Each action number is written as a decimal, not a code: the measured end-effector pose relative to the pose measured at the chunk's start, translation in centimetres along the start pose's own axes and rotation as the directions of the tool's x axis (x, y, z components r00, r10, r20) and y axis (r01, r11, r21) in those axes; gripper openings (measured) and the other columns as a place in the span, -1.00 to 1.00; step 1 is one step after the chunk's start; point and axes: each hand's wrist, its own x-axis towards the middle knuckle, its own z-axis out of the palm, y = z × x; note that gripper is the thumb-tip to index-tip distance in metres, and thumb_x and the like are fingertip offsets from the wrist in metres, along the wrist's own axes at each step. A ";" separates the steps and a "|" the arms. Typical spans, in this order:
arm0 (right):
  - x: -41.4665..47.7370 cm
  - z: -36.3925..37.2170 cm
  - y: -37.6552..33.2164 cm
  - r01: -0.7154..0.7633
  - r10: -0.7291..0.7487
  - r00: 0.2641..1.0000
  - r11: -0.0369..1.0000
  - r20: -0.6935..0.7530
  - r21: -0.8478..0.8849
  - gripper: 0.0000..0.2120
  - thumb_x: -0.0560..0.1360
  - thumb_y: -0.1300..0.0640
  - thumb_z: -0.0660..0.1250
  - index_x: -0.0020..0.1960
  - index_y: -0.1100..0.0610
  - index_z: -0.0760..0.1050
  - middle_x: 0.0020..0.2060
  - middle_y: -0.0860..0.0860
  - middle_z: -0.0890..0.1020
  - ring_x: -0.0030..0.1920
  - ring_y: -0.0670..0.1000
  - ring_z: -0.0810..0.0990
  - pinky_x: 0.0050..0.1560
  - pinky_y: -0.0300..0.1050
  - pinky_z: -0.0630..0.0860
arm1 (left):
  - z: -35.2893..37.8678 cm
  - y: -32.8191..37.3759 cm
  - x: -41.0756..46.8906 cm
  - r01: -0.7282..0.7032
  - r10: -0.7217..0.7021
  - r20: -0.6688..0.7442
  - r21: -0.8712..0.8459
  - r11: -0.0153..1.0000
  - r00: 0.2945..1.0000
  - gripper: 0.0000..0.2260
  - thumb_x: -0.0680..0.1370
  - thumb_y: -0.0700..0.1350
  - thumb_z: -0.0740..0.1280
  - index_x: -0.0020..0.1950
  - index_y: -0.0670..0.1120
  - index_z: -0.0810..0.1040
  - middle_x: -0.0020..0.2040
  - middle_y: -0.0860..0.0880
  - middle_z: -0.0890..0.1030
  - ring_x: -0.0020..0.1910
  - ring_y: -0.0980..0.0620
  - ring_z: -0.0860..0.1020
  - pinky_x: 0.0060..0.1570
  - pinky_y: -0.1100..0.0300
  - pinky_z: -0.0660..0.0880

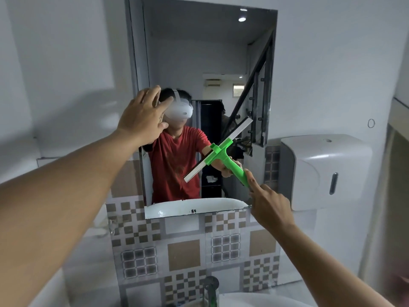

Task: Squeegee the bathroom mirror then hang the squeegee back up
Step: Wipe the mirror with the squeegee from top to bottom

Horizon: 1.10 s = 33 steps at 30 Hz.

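A tall mirror (199, 52) hangs on the wall ahead, its lower edge above patterned tiles. My right hand (269, 203) grips the handle of a green squeegee (221, 151), index finger stretched along the handle. The blade lies tilted against the lower right part of the glass, running from lower left to upper right. My left hand (143, 117) is flat against the mirror's left edge with fingers spread, holding nothing. The mirror reflects a person in a red shirt wearing a white headset.
A white wall dispenser (325, 171) hangs right of the mirror, close to my right hand. A small ring hook (371, 123) sits on the wall above it. A tap (211, 291) and the basin rim (254, 300) lie below. A ledge (398, 111) juts out at far right.
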 end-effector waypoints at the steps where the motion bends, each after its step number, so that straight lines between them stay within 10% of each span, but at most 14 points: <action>1: -0.1 0.3 -0.3 -0.016 0.016 1.000 1.000 -0.009 0.011 -0.17 0.56 0.15 0.27 0.62 -0.15 -0.19 -0.13 0.07 0.61 -0.43 0.07 0.54 -0.44 0.00 0.60 | 0.0 0.0 0.0 0.000 0.000 -0.002 -0.004 1.000 1.000 -0.33 0.49 0.02 0.47 0.57 0.00 0.34 0.53 -0.20 0.26 0.44 -0.27 0.27 0.30 -0.21 0.45; 16: -5.5 4.7 -2.5 -0.400 0.355 0.916 0.838 0.186 0.371 -0.29 0.66 0.13 0.22 0.63 -0.05 -0.15 -0.14 0.06 0.62 -0.43 -0.15 0.43 -0.49 -0.28 0.34 | 0.8 0.0 -0.1 0.013 -0.016 -0.042 -0.069 0.998 0.999 -0.34 0.48 -0.04 0.48 0.55 -0.03 0.36 0.53 -0.21 0.26 0.44 -0.30 0.26 0.28 -0.27 0.44; 25: -6.3 6.2 -11.4 -0.522 0.439 0.839 0.484 0.321 0.702 -0.36 0.67 0.12 0.14 0.61 -0.10 -0.15 -0.29 0.05 0.61 -0.33 0.06 0.62 -0.27 0.11 0.62 | 1.3 -0.2 -0.1 0.014 -0.017 -0.045 -0.055 0.998 0.999 -0.35 0.49 -0.04 0.47 0.55 -0.04 0.36 0.53 -0.22 0.25 0.43 -0.30 0.26 0.30 -0.25 0.42; 33: -5.7 6.3 -19.7 -0.491 0.400 0.831 0.200 0.387 0.848 -0.41 0.67 0.12 0.15 0.58 -0.16 -0.05 -0.26 0.05 0.61 -0.28 0.13 0.68 -0.31 0.08 0.66 | 1.2 -0.2 0.0 0.022 -0.023 -0.017 -0.056 0.998 1.000 -0.36 0.51 -0.03 0.43 0.57 0.00 0.32 0.56 -0.20 0.23 0.46 -0.29 0.25 0.36 -0.21 0.38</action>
